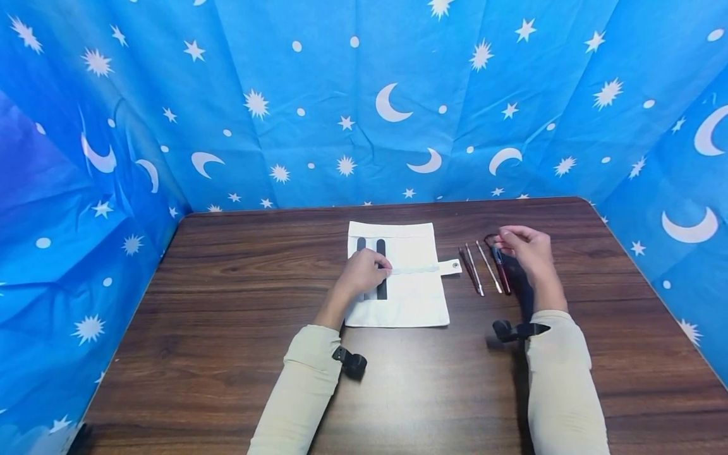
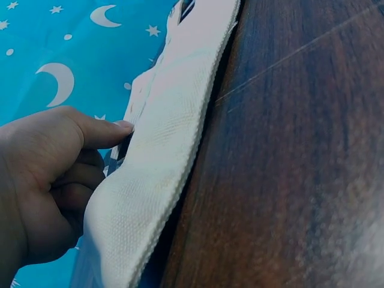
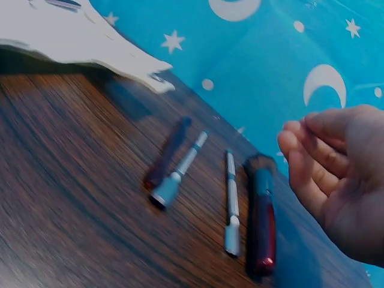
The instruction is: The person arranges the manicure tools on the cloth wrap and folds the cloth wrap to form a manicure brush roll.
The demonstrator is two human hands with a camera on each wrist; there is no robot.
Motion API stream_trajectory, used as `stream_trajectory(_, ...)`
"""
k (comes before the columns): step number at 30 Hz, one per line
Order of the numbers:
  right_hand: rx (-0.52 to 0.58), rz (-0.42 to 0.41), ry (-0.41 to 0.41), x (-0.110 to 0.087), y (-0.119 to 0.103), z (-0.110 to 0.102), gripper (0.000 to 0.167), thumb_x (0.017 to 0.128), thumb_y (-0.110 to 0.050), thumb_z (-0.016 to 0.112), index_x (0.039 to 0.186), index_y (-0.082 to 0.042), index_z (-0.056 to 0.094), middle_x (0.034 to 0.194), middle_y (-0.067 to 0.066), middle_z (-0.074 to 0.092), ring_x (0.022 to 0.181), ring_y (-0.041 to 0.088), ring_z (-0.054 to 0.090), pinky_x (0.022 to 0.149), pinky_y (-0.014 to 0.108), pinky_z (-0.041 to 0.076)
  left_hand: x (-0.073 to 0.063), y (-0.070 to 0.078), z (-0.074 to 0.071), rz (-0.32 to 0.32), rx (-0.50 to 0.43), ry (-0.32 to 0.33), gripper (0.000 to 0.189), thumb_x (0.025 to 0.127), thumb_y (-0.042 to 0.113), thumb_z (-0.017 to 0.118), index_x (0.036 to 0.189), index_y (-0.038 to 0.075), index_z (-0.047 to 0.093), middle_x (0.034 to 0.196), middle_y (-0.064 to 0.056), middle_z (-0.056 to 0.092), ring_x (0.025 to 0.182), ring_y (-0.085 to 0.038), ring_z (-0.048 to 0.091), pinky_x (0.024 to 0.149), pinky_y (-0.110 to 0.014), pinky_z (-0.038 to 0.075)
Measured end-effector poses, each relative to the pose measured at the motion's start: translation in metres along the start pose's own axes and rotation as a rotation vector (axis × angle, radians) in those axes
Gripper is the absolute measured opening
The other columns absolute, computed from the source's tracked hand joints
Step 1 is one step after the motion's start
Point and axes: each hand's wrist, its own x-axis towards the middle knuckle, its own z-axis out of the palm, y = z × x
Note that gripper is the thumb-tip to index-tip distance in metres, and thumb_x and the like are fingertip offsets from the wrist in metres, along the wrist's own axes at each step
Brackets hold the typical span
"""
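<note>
An unfolded white fabric tool pouch (image 1: 414,309) lies on the table. Two black, round-topped flat strips (image 1: 382,292) stand in its left part. My left hand (image 1: 363,272) reaches over them, pinching the pouch at its pocket edge; in the left wrist view the thumb lies against that edge, the other fingers curled. On the right, my right hand (image 1: 529,249) hovers with bent fingers beside a brush (image 3: 264,216) with dark bristles and a dark red handle. Its fingertips overlap the bristle end in the head view; nothing shows between them in the right wrist view.
Between pouch and brush lie two slim silvery tools, one (image 1: 489,266) nearer the brush, another (image 1: 474,270) beside a thin dark red tool (image 1: 467,272). The pouch's snap strap (image 1: 450,267) points toward them. A blue star-and-moon cloth (image 1: 341,82) encloses the wooden table (image 1: 239,303).
</note>
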Motion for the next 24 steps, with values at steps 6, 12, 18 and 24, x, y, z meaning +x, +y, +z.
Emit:
stream_trajectory(6,-0.319,0.064,0.013,-0.0010,-0.0003,-0.0050,0.035,0.104,-0.018,0.057,0.124,0.009,0.060,0.072,-0.026,0.062,0.069,-0.011,0.063,0.069,0.010,0.054,0.0003,-0.0002,0.0008,-0.014,0.010,-0.005,0.015,0.097,0.014,0.065,0.100,0.008,0.079,0.056,0.007,0.050,0.054,-0.009,0.041,0.055,-0.022,0.034)
stream_trajectory(12,-0.554,0.145,-0.010,-0.0030,-0.0013,-0.0066,0.043,0.101,-0.027,0.060,0.126,0.008,0.063,0.075,-0.017,0.067,0.067,-0.010,0.060,0.068,0.015,0.052,0.0003,-0.0009,0.0020,-0.008,-0.006,-0.008,0.015,0.097,0.014,0.065,0.100,0.008,0.079,0.059,0.007,0.054,0.055,-0.009,0.043,0.056,-0.022,0.036)
stream_trajectory(18,-0.719,0.216,-0.041,-0.0084,-0.0082,-0.0043,0.045,0.098,-0.035,0.065,0.120,0.004,0.068,0.079,-0.006,0.070,0.080,0.016,0.062,0.078,0.033,0.046,0.0003,-0.0015,0.0021,-0.006,0.003,-0.009,0.015,0.098,0.015,0.065,0.100,0.009,0.079,0.057,0.008,0.050,0.053,-0.008,0.041,0.055,-0.022,0.034)
stream_trajectory(24,-0.766,0.259,-0.027,-0.0047,-0.0084,0.0001,0.040,0.094,-0.036,0.071,0.111,0.000,0.071,0.076,-0.003,0.070,0.081,0.021,0.063,0.080,0.041,0.047,-0.0006,-0.0014,0.0011,-0.001,0.011,0.001,0.015,0.098,0.015,0.065,0.099,0.009,0.079,0.060,0.007,0.055,0.055,-0.008,0.043,0.056,-0.022,0.036)
